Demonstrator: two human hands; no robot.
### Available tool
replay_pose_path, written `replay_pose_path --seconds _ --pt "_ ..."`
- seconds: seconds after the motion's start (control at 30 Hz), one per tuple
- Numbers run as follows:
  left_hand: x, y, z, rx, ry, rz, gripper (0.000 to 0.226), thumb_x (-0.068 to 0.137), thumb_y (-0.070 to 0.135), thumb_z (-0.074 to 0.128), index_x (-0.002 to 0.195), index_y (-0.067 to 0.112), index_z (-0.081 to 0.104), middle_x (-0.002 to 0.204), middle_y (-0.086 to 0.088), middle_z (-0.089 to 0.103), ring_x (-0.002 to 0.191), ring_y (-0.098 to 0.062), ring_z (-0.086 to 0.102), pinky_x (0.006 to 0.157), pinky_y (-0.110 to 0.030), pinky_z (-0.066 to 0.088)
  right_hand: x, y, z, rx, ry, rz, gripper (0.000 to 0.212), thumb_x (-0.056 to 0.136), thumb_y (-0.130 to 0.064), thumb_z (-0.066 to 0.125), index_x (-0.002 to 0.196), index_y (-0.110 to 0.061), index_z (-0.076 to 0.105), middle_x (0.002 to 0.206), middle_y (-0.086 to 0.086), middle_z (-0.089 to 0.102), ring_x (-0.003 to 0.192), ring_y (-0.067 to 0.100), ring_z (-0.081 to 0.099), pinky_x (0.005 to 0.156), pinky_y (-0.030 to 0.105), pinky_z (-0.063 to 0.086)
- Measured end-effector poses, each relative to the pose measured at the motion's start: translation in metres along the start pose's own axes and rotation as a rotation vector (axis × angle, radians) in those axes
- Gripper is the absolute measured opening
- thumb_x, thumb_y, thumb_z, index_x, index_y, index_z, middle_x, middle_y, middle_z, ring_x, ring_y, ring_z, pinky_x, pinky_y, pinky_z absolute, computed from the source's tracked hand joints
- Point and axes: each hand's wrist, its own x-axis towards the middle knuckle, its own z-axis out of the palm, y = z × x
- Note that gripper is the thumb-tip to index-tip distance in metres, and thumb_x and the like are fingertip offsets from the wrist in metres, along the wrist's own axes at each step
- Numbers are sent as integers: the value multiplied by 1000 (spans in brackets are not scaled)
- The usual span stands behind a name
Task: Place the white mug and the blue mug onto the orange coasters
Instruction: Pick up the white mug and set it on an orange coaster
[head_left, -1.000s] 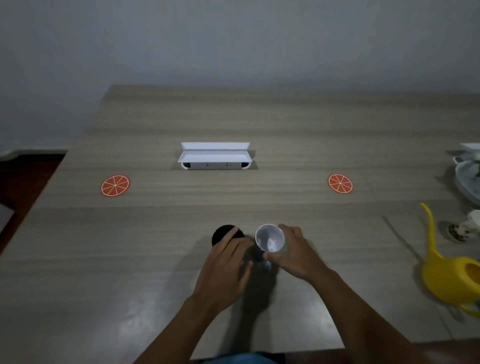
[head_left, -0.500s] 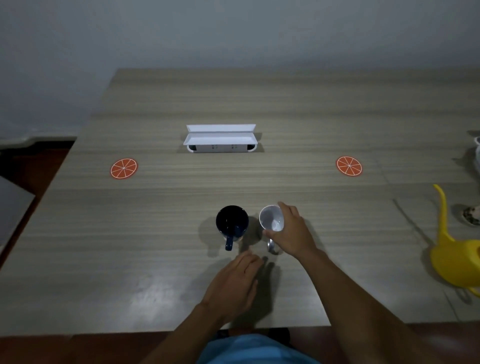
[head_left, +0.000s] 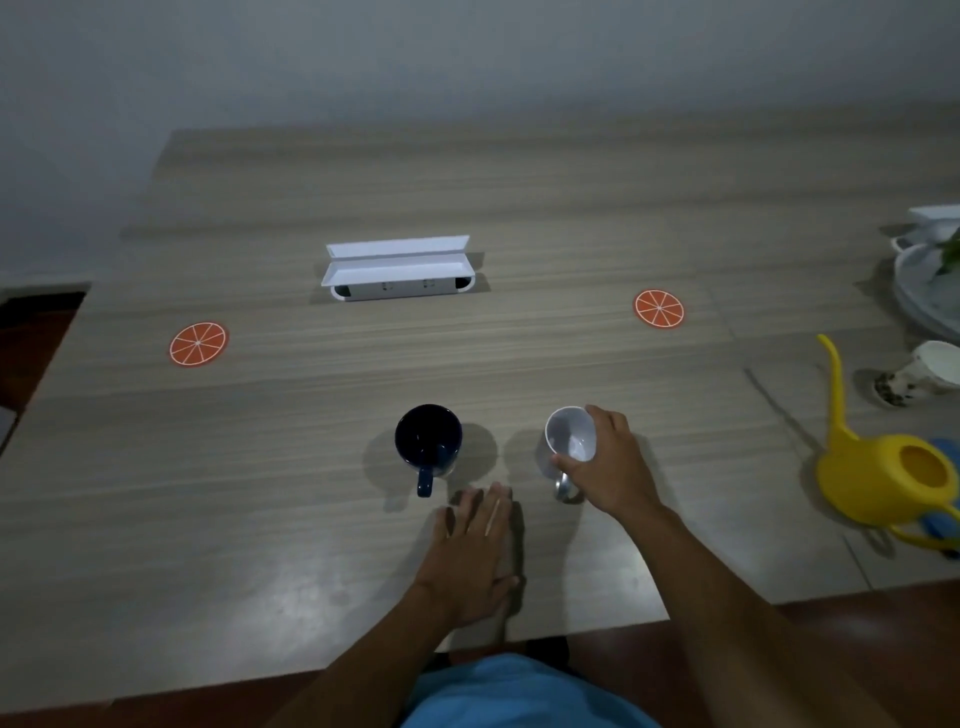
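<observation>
The blue mug stands upright on the wooden table, its handle pointing toward me. My left hand lies flat on the table just below and right of it, fingers apart, holding nothing. To the right, my right hand grips the white mug by its rim and side; the mug is slightly tilted and its handle points toward me. One orange coaster lies far left, another orange coaster lies beyond the white mug to the right. Both coasters are bare.
A white socket box with its lid raised sits at the table's middle back. A yellow watering can stands at the right, with a small white cup and a white dish behind it. The table's near edge runs just below my left hand.
My left hand has come off the blue mug and drawn back toward me onto the table. The white mug in my right hand has shifted right, away from the blue mug.
</observation>
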Motion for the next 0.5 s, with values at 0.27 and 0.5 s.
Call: replay_pose_path --seconds 0.27,0.5 --pt "54 18 -15 -29 -51 17 105 88 62 53 157 21 -15 166 -2 -23 152 -32 -16 116 -70 4 -5 50 -39 80 127 171 78 78 -30 84 143 -23 41 146 4 40 123 29 52 87 39 52" --pt "102 17 -32 -107 -116 -49 114 81 75 55 155 27 -19 163 3 -31 149 -35 -25 111 -75 4 -5 69 -49 150 168 198 80 75 -29 83 142 -25 40 144 0 39 125 27 50 90 39 52"
